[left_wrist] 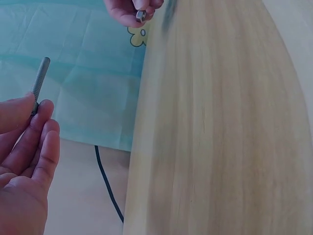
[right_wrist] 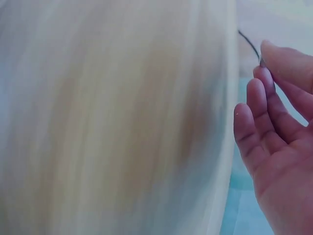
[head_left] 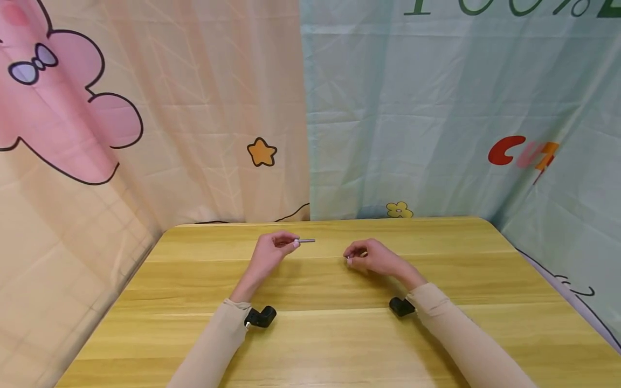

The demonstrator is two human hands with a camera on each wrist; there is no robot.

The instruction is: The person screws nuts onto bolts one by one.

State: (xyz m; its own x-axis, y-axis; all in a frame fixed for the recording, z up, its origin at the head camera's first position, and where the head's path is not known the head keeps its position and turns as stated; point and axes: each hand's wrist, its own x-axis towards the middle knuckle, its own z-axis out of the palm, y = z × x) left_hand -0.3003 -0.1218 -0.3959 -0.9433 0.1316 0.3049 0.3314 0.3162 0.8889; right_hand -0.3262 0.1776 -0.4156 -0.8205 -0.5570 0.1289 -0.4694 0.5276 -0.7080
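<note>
Plainly, the left hand [head_left: 273, 249] pinched a bolt [head_left: 308, 240] over the surface [head_left: 330, 345], its long axis running sideways toward the right hand [head_left: 374, 257], which pinched a small nut [left_wrist: 141, 16] apart from the bolt's tip.

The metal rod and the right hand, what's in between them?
Nothing but a gap: in the head view, bare wooden tabletop shows between the metal rod and the right hand.

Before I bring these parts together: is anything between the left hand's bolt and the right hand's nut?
Nothing visible stands in the way: the left hand pinches the bolt, the right hand pinches the nut, and only an open gap shows between them.
</note>
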